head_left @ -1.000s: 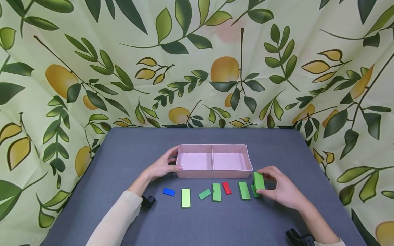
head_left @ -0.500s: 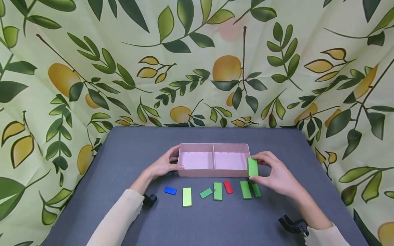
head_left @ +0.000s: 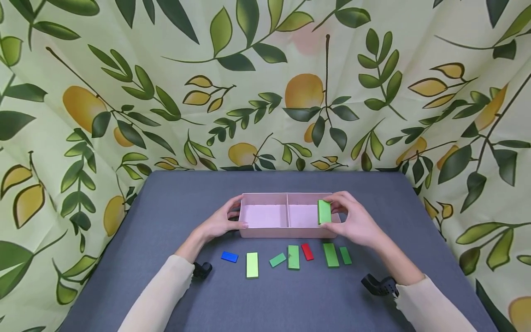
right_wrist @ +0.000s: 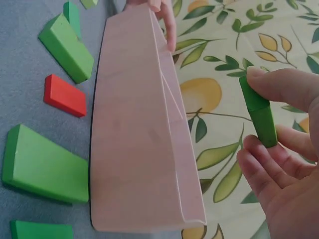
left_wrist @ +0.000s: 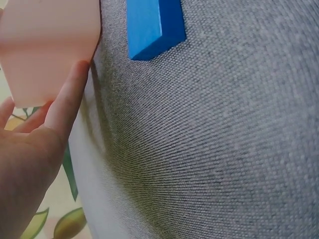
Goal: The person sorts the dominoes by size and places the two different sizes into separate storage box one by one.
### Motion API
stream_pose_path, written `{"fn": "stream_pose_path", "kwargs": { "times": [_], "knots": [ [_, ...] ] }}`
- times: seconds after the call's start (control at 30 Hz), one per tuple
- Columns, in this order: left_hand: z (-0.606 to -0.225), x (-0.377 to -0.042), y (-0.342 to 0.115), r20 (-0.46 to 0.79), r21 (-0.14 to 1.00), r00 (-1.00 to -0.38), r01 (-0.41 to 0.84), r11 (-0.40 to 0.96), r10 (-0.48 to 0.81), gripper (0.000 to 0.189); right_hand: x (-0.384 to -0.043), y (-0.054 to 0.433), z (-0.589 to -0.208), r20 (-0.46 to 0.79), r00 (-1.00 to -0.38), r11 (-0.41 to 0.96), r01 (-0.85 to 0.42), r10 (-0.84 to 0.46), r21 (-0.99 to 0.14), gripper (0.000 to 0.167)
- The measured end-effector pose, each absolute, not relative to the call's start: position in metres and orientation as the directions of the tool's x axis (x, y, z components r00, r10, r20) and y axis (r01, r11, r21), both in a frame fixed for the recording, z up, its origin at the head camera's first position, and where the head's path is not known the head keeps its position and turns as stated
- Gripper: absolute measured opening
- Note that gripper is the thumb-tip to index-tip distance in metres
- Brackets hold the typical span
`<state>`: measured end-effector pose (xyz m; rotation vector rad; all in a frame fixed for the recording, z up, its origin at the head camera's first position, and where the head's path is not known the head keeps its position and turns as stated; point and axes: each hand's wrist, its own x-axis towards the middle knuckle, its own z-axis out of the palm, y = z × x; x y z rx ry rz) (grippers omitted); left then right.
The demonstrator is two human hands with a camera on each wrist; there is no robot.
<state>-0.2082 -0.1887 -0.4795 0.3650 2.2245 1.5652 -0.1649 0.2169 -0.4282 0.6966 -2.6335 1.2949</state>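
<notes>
A pink box (head_left: 265, 233) with two compartments stands on the table. My left hand (head_left: 220, 220) grips its left end, thumb at the near corner and fingers towards the far side; the left wrist view shows the thumb (left_wrist: 70, 97) against the pink wall. Between thumb and fingers, my right hand (head_left: 352, 219) pinches a green block (head_left: 324, 212) upright over the right compartment. In the right wrist view that green block (right_wrist: 259, 112) is above the rim, apart from the box. Both compartments show bare floor where visible; my right hand hides part of the right one.
Before the box lie a blue block (head_left: 229, 257), a light green block (head_left: 252, 265), a small green block (head_left: 277, 260), a green block (head_left: 293, 257), a red block (head_left: 307, 252), another large green block (head_left: 331, 255) and a small dark green block (head_left: 345, 255). Leaf-patterned cloth (head_left: 257, 92) hangs behind.
My right hand has lifted the green block from beside the small dark green one and carried it left and away from me, over the box's right compartment. The left hand stays on the box.
</notes>
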Motion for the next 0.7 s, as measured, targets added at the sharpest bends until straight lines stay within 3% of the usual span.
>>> {"fn": "stream_pose_path", "kwargs": {
  "times": [0.43, 0.7],
  "knots": [
    [-0.479, -0.207, -0.189, -0.168, 0.940, -0.891, -0.017, 0.339, 0.421, 0.093, -0.196, 0.195, -0.437, 0.169, -0.916, 0.461, -0.335, -0.365, -0.822, 0.064],
    [-0.482, -0.206, -0.189, -0.173, 0.941, -0.891, -0.023, 0.339, 0.420, 0.092, -0.210, 0.183, -0.459, 0.140, -0.916, 0.496, -0.327, -0.377, -0.804, 0.062]
  ]
}}
